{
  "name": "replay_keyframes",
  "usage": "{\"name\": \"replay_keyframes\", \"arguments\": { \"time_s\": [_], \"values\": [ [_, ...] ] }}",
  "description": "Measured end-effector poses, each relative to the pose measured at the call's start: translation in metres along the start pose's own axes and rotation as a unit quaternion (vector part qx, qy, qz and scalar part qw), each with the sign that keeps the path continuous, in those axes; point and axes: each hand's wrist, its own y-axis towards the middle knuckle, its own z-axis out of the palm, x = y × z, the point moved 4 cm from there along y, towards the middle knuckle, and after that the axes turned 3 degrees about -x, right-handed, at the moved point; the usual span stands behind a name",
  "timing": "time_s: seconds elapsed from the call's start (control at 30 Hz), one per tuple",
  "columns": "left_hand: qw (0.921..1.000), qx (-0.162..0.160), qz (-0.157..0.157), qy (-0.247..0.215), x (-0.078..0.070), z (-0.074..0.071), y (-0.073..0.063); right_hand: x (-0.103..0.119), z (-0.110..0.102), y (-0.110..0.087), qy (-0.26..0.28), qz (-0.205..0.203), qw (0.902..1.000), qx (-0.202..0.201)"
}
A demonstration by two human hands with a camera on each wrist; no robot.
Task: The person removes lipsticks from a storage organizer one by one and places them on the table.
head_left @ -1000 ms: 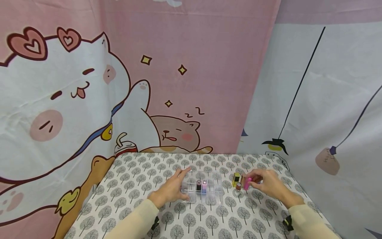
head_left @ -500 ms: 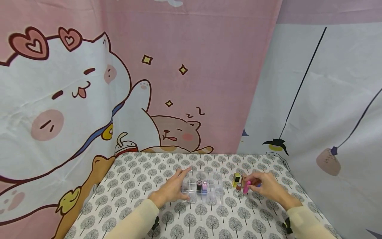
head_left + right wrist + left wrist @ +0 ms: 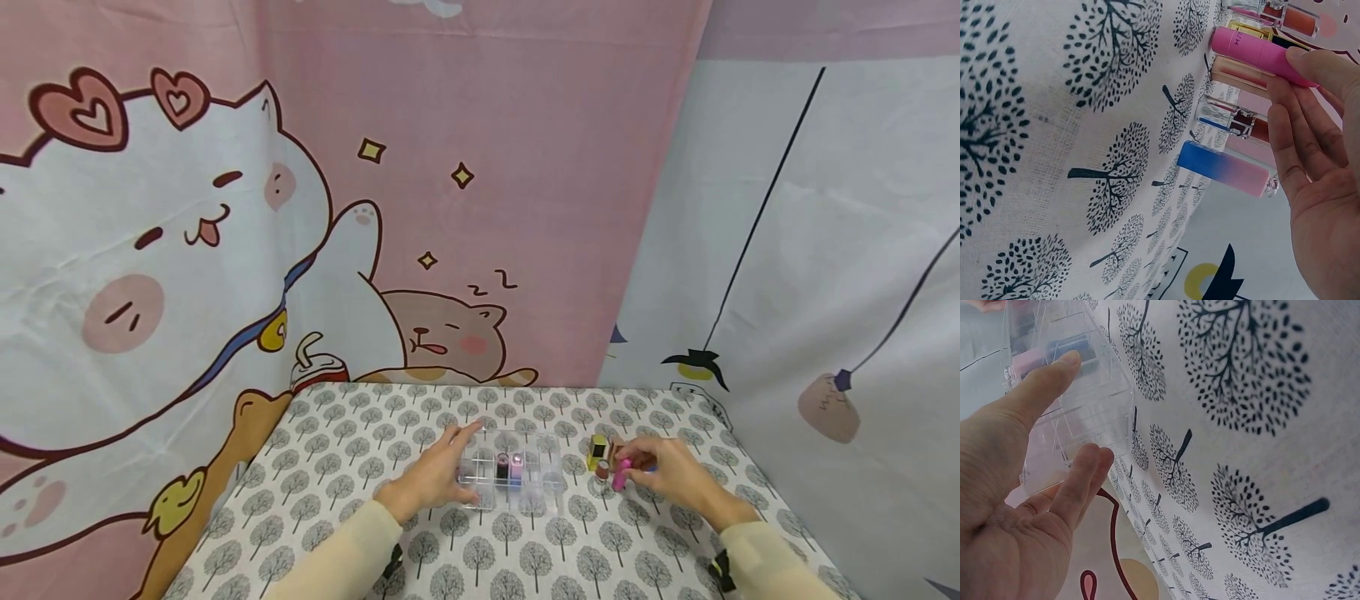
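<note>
My left hand (image 3: 431, 475) grips the left end of a clear compartment organizer (image 3: 551, 498), its thumb on the near side and its fingers around the far side. Inside stand a black lipstick tube (image 3: 502, 468) and a pink-and-blue one (image 3: 517, 472). To the organizer's right, my right hand (image 3: 671, 472) pinches a bright pink lipstick tube (image 3: 1254, 53) between thumb and fingers, slightly tilted. Whether its base touches the cloth I cannot tell. Close beside it in the right wrist view are a beige tube (image 3: 1235, 72), a clear-and-red tube (image 3: 1222, 115) and a blue-to-pink tube (image 3: 1225, 167).
A yellow-and-black tube (image 3: 597, 452) and a small tube with a red-brown top (image 3: 602, 470) stand between the organizer and my right hand. The tree-print cloth (image 3: 480, 554) covers the table. A cartoon curtain (image 3: 555, 208) hangs behind.
My right hand has shifted slightly toward me with the pink lipstick tube, and a blue bit of another tube shows behind its fingers. My left hand keeps its grip on the organizer.
</note>
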Motion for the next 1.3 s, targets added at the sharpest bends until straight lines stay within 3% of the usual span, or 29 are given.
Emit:
{"name": "replay_keyframes", "arguments": {
  "time_s": [0.27, 0.77, 1.3],
  "values": [
    [1.0000, -0.001, 0.000, -0.001, 0.000, 0.001, 0.001, -0.002, 0.002, 0.000, 0.011, 0.015, 0.9998, 0.001],
    [1.0000, -0.001, 0.002, 0.003, 0.000, -0.001, 0.001, 0.000, 0.001, -0.001, 0.006, -0.005, 1.0000, 0.000],
    [1.0000, 0.001, -0.002, -0.004, 0.001, 0.000, 0.000, 0.006, -0.010, 0.000, -0.012, -0.002, 0.9994, -0.033]
  ]
}}
